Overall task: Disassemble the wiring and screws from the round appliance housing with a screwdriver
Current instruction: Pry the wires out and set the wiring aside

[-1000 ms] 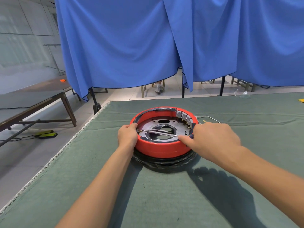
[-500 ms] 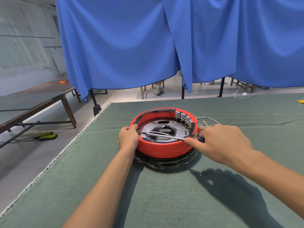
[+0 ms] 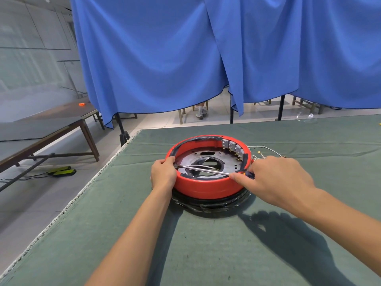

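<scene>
Screwdriver (image 3: 206, 170) in R hand (image 3: 276, 178)

A long blue fabric curtain (image 3: 185, 58) hangs in heavy folds across the far side, its hem stopping short of the pale tiled floor (image 3: 156, 120). Black metal stand poles (image 3: 280, 107) show below the hem, with wooden chair legs (image 3: 181, 116) behind them. On the left stands a low dark wooden table (image 3: 51, 129), a small orange object (image 3: 82, 104) on its far end. A yellow-green flat device (image 3: 61, 170) lies on the grey floor beside it. The near worktop is covered in green felt cloth (image 3: 226, 254), under soft, even light.
</scene>
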A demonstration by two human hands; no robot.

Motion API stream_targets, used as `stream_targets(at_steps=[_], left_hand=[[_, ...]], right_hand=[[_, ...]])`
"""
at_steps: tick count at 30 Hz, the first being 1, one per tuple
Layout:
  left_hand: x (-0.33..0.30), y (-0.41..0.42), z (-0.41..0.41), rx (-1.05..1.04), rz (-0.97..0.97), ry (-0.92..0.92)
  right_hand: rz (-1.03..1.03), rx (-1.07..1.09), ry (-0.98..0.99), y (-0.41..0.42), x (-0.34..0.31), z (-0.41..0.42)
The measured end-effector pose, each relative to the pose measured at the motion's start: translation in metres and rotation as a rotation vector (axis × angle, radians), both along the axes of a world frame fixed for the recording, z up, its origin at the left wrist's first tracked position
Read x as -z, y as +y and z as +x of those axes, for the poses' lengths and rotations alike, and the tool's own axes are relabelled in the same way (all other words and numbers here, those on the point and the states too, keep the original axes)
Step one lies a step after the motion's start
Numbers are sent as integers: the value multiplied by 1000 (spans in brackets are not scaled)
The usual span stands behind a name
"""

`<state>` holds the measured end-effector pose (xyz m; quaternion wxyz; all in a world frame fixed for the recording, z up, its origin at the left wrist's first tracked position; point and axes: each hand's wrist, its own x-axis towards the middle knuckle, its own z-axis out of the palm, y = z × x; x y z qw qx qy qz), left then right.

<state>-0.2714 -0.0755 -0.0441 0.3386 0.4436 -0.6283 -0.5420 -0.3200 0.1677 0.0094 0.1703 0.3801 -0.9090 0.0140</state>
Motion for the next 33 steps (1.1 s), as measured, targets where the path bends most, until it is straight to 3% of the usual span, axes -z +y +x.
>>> stream_targets(at_steps=[33], left_hand=[[2, 2, -1, -15, -21, -11]], right_hand=[[15, 25, -6, -1, -3, 9]])
